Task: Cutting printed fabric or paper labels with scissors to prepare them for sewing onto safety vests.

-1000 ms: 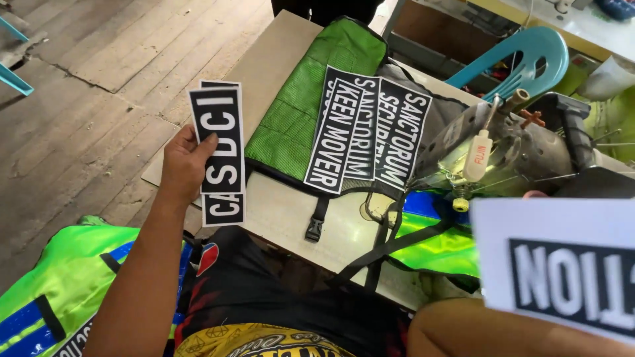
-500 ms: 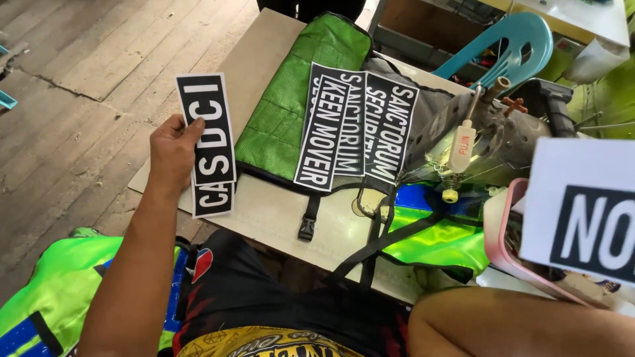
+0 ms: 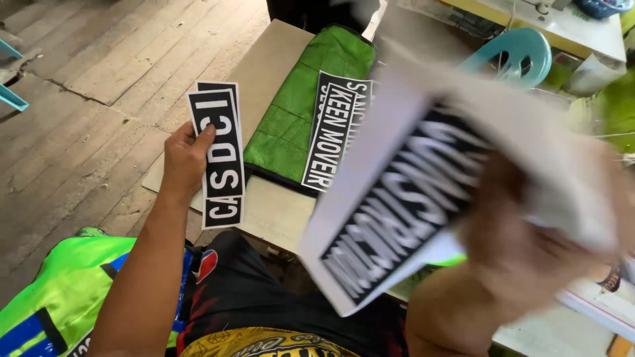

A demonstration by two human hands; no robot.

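wooden floor; left hand holds black strips.

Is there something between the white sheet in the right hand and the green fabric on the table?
Partly. Black label strips already lie on the green fabric, beneath the blurred white sheet in the right hand. Otherwise nothing visible lies between them. The left hand holds its strips aside.

The black-and-white labels in the left hand look like smooth, faintly glossy paper. Beside them, the green cloth shows a matt mesh weave. Left of the worktop, the floor is rough, worn wood.
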